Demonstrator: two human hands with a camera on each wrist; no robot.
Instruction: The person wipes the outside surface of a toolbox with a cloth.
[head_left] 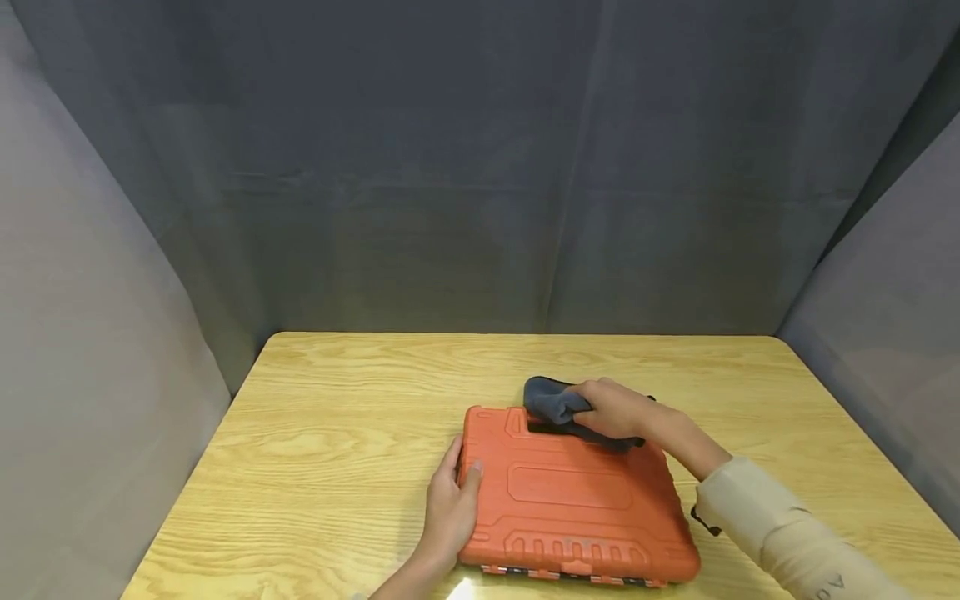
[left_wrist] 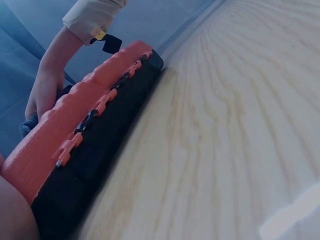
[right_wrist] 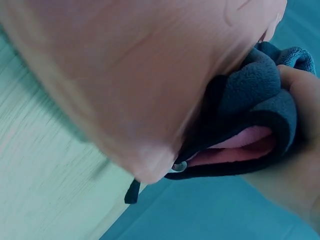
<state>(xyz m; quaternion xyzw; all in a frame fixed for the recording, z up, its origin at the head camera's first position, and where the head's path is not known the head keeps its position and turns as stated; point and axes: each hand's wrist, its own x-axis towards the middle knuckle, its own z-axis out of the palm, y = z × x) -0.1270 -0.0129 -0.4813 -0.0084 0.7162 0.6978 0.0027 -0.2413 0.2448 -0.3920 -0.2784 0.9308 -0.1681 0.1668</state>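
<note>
An orange hard case (head_left: pixel 570 492) with a black lower half (left_wrist: pixel 95 155) lies flat on the table, its latched side toward me. At its left side my left hand (head_left: pixel 452 510) holds the edge, thumb over the lid and fingers down the side. My right hand (head_left: pixel 617 410) grips a bunched dark blue-grey cloth (head_left: pixel 551 402) with black edging at the case's far edge. The cloth covers part of the dark gap there. In the right wrist view, the folded cloth (right_wrist: pixel 255 95) shows a pinkish area between its black-edged folds.
The wood-grain table (head_left: pixel 322 467) extends around the case. Dark grey curtain (head_left: pixel 420 208) hangs behind the table, with pale panels on both sides. A small black strap (head_left: pixel 703 521) hangs near the right sleeve (head_left: pixel 780 521).
</note>
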